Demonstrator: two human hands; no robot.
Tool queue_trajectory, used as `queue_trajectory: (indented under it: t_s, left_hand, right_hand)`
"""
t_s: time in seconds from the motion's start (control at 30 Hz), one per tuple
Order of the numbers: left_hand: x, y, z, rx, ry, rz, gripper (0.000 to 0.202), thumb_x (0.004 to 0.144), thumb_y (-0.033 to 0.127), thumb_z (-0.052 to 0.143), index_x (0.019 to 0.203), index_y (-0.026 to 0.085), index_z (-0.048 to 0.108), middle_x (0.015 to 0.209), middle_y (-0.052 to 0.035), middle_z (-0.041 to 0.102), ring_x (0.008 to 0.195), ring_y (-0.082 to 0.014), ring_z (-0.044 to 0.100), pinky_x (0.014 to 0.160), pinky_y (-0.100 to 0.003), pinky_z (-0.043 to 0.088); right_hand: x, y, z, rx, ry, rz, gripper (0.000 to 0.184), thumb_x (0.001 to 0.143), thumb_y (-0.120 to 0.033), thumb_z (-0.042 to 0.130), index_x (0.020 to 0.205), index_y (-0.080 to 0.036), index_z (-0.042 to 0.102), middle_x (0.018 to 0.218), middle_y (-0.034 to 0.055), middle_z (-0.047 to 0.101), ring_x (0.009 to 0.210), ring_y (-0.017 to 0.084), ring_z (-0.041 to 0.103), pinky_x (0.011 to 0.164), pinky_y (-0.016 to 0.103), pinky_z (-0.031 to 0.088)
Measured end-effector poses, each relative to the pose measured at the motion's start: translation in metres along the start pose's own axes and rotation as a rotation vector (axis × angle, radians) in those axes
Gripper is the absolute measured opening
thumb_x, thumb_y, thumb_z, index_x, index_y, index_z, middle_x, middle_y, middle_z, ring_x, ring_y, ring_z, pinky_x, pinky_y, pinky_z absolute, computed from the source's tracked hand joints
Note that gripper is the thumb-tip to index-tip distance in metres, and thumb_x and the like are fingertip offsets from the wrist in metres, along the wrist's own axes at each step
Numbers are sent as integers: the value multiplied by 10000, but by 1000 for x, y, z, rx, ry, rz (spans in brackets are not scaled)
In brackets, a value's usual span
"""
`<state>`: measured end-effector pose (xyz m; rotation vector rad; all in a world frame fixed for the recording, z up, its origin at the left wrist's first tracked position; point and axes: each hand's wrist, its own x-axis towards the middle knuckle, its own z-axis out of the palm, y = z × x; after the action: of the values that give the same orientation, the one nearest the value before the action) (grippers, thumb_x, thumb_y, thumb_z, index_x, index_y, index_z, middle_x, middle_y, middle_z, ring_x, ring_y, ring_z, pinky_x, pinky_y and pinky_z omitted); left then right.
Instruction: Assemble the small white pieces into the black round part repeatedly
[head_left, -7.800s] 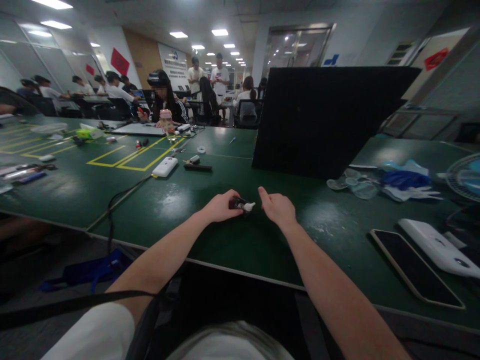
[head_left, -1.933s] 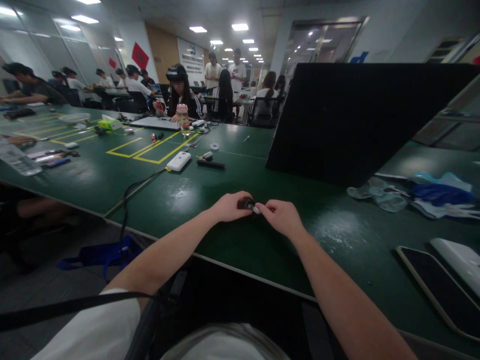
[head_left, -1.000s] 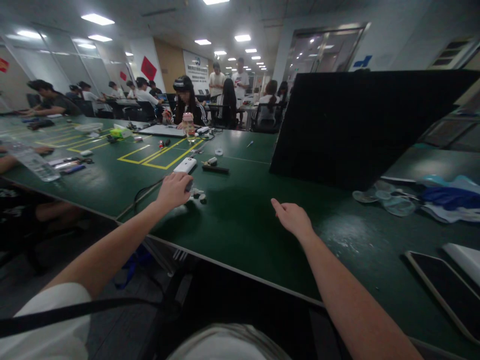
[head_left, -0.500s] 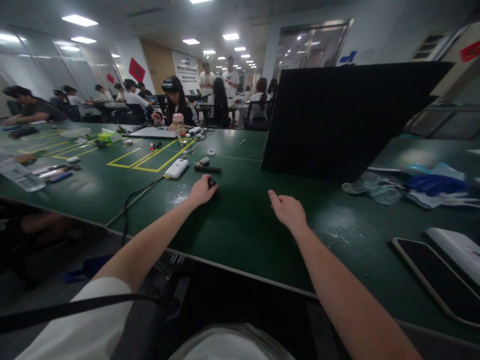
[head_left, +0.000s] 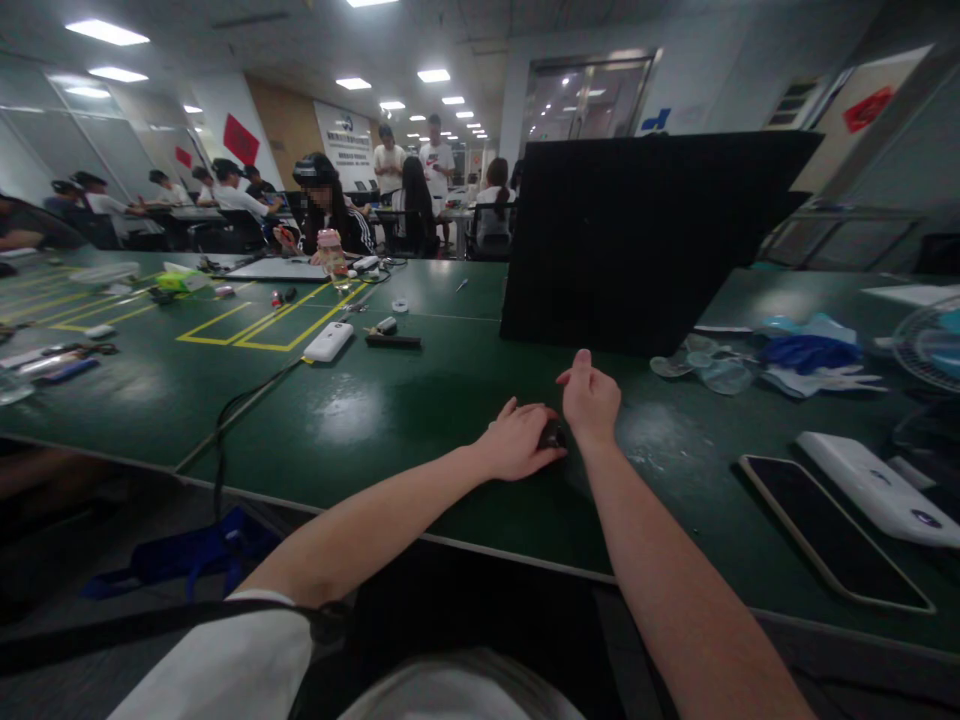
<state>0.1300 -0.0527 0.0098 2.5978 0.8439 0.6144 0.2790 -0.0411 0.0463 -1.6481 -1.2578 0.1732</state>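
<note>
My left hand point(head_left: 516, 450) rests on the green table point(head_left: 420, 410), its fingers curled over a small dark object point(head_left: 553, 436) that is mostly hidden. Right beside it, my right hand point(head_left: 590, 396) stands on its edge in a loose fist with the thumb up. Whether anything is inside the right hand, I cannot make out. The two hands almost touch.
A large black board point(head_left: 645, 235) stands just behind my hands. A phone point(head_left: 832, 530) and a white device point(head_left: 877, 488) lie at the right. Blue gloves point(head_left: 806, 357) and clear plastic lie beyond. A white power bank point(head_left: 328, 341) with a cable lies at the left. People sit at far tables.
My left hand has come back from the left, near the power bank, to beside my right hand, with the dark object under it. My right hand has closed and turned upright.
</note>
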Motion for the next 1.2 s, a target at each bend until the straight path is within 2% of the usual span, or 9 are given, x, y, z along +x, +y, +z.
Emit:
queue_trajectory:
  t_s: [0.07, 0.13, 0.27, 0.33, 0.47, 0.63, 0.87, 1.1, 1.2]
  left_hand:
    - [-9, -2, -14, 9, 64, 27, 464, 942, 523, 538, 1303, 236, 485, 1447, -114, 557, 1473, -316, 376, 1243, -631, 179]
    - [-20, -14, -32, 21, 194, -8, 431, 930, 484, 574, 1282, 246, 501, 1459, -111, 540, 1464, -314, 380, 1235, -602, 224]
    - [-45, -65, -66, -9, 564, -289, 440, 945, 443, 558, 1306, 206, 475, 1331, -138, 589, 1264, -278, 556, 1079, -463, 450]
    - [-56, -92, -75, -93, 617, -418, 466, 946, 433, 559, 1338, 212, 434, 1229, -104, 633, 1100, -233, 637, 972, -404, 514]
    - [-66, -114, -73, -146, 545, -498, 503, 907, 397, 618, 1336, 211, 435, 1136, -87, 673, 998, -223, 674, 912, -396, 541]
    - [-63, -95, -61, -57, 350, -382, 496, 865, 306, 648, 1327, 241, 477, 1200, -87, 675, 1051, -245, 680, 947, -414, 538]
    - [-64, -92, -60, 11, 189, -375, 485, 826, 324, 679, 1283, 252, 536, 1085, -71, 724, 993, -276, 705, 878, -413, 553]
    - [-60, -84, -57, -4, 127, -261, 460, 808, 357, 689, 1241, 246, 579, 1128, -64, 717, 1029, -265, 687, 933, -414, 534]
    - [-61, -83, -59, -10, 115, -264, 459, 805, 382, 690, 1228, 242, 579, 1057, -54, 724, 961, -254, 694, 908, -415, 535]
  right_hand:
    - [3, 5, 0, 67, -34, -6, 793, 975, -732, 126, 731, -195, 657, 672, 78, 649, 658, 204, 613, 654, 323, 434]
    - [6, 8, 0, 91, -131, -29, 761, 987, -708, 166, 799, -181, 682, 734, 81, 669, 682, 193, 614, 653, 317, 442]
    - [3, 5, 1, -117, -555, -234, 506, 906, -659, 518, 945, -211, 747, 950, 75, 711, 859, 216, 633, 721, 337, 462]
    - [-4, -2, 5, -245, -731, -316, 442, 844, -625, 631, 1022, -241, 759, 1017, 67, 707, 926, 235, 627, 741, 348, 469]
    - [-20, -12, 19, -375, -802, -410, 489, 815, -594, 685, 1181, -274, 731, 1122, 69, 697, 1024, 271, 615, 781, 372, 475]
    - [-25, -9, 33, -423, -844, -513, 275, 868, -474, 670, 1017, -268, 775, 1060, 68, 708, 973, 252, 633, 775, 362, 475]
    - [-30, -17, 27, -255, -645, -445, 326, 994, -384, 486, 1212, -258, 695, 1083, 54, 728, 915, 218, 658, 785, 364, 508]
    - [-48, -29, 41, -191, -631, -627, 250, 980, -259, 510, 1092, -254, 733, 1096, 62, 711, 1002, 239, 621, 854, 407, 508]
    - [-46, -25, 43, -200, -543, -580, 216, 963, -277, 546, 1041, -244, 745, 1171, 87, 647, 1040, 250, 602, 846, 406, 517]
